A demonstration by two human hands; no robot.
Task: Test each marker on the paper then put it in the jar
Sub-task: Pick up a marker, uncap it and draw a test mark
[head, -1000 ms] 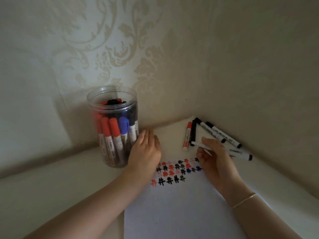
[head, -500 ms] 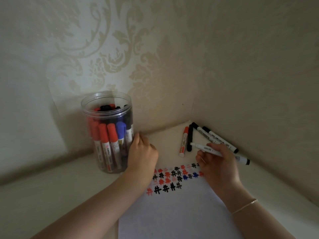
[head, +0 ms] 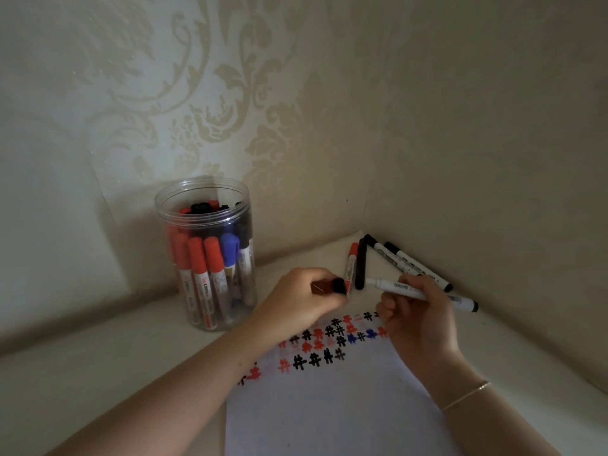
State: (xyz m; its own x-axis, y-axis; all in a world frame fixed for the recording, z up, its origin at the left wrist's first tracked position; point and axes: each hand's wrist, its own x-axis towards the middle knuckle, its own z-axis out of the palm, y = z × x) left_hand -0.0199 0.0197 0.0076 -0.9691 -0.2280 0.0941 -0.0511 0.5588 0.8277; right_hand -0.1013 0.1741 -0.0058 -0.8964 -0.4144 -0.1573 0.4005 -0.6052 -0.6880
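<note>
You are looking down at a pale surface (head: 98, 373) tucked into a corner of patterned wallpapered walls. Your right hand (head: 418, 320) is holding a white marker (head: 424, 294) in a curled grip, fingers wrapped round its barrel, with the uncapped tip pointing left toward the jar and the black end sticking out to the right. The marker is hovering just above the far edge of the paper (head: 329, 416). Your left hand (head: 302, 301) is sitting between the jar and the right hand, its grip pinching a small black cap (head: 337, 286) at the fingertips.

The clear plastic jar (head: 205, 255) is standing upright to the left of your left hand, near the wall, lid off. It is holding many markers standing on end: red caps at the front, a blue one beside them, black ones behind.

To the right of the jar, in the corner, loose markers are lying on the surface: a red marker (head: 351, 263), a black marker (head: 361, 264) just beside it, and two white-barrelled black-capped markers (head: 408, 264) lying along the right wall.

The paper is lying in front of you, right of the jar, its far end carrying rows of small hash-shaped test marks (head: 329, 340) in black, red and blue. A thin bracelet (head: 467, 394) is circling your right wrist.
</note>
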